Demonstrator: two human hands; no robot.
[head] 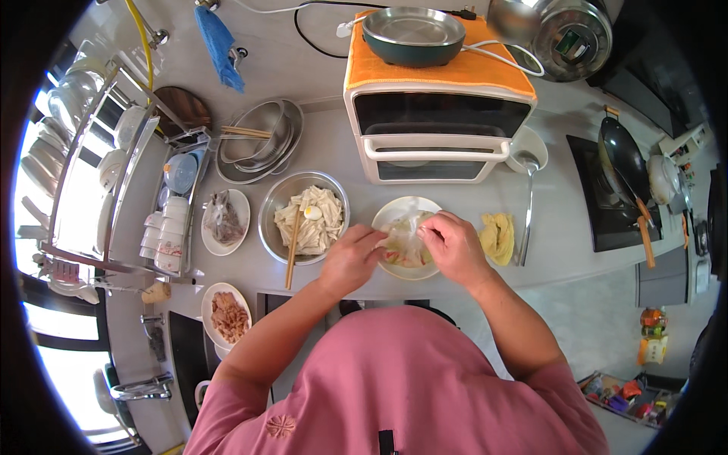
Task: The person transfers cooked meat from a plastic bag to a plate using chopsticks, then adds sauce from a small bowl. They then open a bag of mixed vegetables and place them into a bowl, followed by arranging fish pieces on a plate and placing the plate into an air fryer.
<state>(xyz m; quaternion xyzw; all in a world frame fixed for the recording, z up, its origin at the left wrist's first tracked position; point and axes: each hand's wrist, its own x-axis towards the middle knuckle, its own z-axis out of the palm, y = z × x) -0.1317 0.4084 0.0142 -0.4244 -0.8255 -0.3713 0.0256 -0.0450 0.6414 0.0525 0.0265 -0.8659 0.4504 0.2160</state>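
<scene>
A clear plastic bag [406, 242] sits in a white bowl [389, 213] on the counter. Pale green and red pieces of food show through it. My left hand [352, 256] pinches the bag's left side over the bowl's rim. From the right, my right hand [453, 242] grips the gathered top of the bag between thumb and forefinger. Left of the bowl, a steel basin [266, 227] holds off-white strips of food [313, 233] and a halved boiled egg [312, 213]. A pair of wooden chopsticks [293, 244] leans in that basin. Right of my right hand lies a crumpled yellow cloth [496, 239].
Behind the bowl stands a white countertop oven [438, 145] with a green electric pan [414, 37] on top. A ladle [529, 210] rests near a white pot [534, 145]. Two plates, one with bagged food [224, 219], one with raw meat [229, 317], lie left. Far right is a wok [623, 159].
</scene>
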